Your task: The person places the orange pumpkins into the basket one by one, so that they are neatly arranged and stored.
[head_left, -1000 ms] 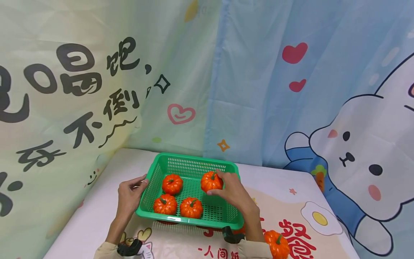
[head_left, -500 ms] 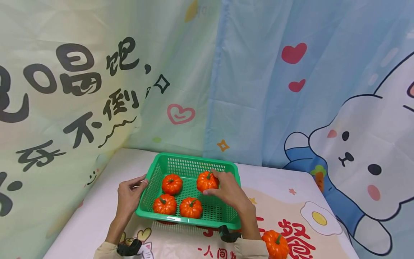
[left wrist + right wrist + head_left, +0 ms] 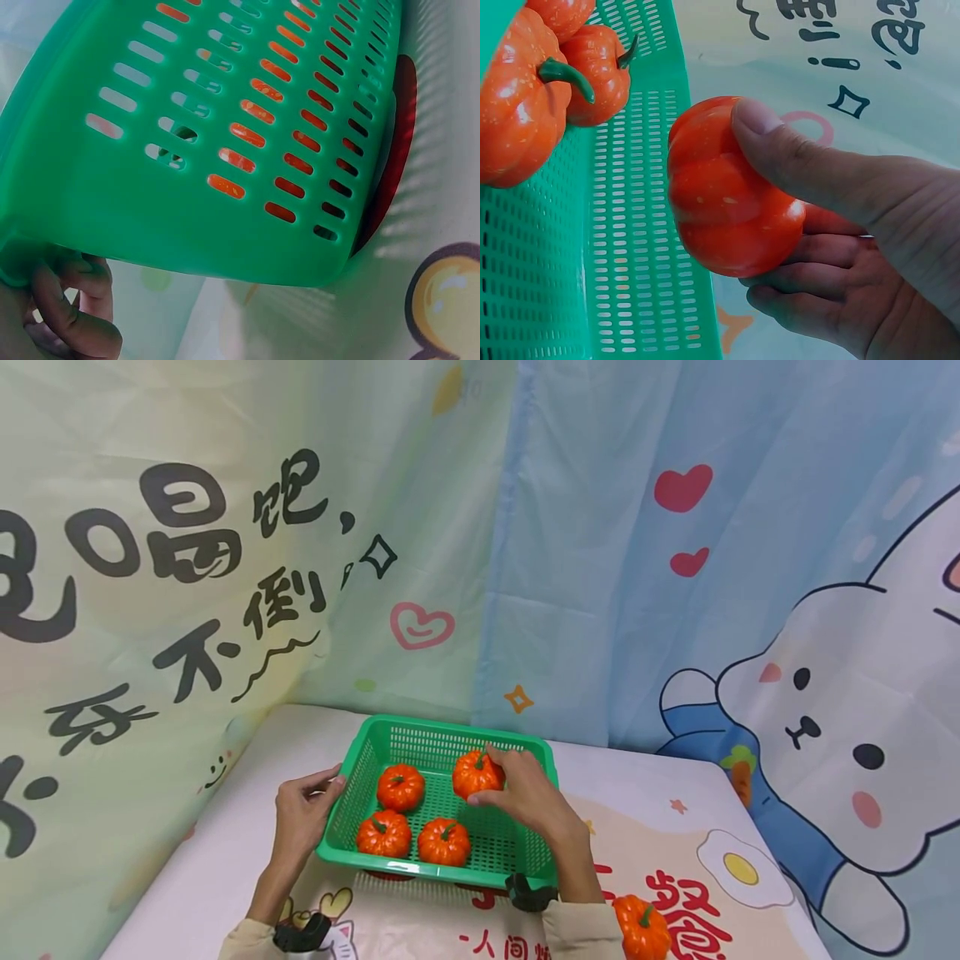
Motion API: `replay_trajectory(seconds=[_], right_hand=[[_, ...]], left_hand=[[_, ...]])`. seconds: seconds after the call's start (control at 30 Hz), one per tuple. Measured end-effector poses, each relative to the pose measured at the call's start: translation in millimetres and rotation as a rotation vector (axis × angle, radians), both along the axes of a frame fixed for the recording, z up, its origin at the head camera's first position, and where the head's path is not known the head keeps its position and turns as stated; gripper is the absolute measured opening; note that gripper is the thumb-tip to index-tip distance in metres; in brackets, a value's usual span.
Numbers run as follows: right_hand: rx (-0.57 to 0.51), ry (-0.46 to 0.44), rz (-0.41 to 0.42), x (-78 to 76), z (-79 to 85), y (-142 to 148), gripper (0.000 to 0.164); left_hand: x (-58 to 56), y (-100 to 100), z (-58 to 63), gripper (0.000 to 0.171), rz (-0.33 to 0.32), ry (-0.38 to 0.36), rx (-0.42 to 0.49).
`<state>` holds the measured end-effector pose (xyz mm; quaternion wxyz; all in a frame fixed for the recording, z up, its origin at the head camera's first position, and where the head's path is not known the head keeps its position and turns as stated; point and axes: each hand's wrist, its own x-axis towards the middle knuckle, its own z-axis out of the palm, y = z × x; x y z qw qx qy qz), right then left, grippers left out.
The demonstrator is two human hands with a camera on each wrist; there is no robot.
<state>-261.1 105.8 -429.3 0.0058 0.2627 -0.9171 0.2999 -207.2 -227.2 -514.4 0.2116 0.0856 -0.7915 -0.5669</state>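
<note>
My right hand holds a small orange pumpkin over the right part of a green plastic basket. In the right wrist view the thumb lies on one side of that pumpkin and the fingers reach behind it. My left hand grips the basket's left rim; its curled fingers show at the rim in the left wrist view. Inside the basket sit three more pumpkins: one at the back left, one at the front left and one at the front middle.
Another orange pumpkin lies on the printed tablecloth, right of my right forearm. Printed curtains hang behind and to the left of the table. Dark wrist cameras sit on both wrists.
My right hand has carried the pumpkin a little to the left and slightly farther back over the basket. The left hand keeps its grip on the rim, and the other pumpkins stay put.
</note>
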Motion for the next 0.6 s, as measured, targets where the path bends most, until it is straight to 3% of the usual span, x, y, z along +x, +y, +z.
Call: replay_trajectory(seconds=[0.23,0.6], right_hand=[[0.028,0.010,0.047,-6.3,7.2,-3,0.046],[0.046,-0.010,0.091,-15.9,10.4,-6,0.033]], left_hand=[[0.6,-1,1.2,0.029,-0.012,0.000,0.008],[0.2,-1,0.1,0.029,-0.015,0.004,0.017]])
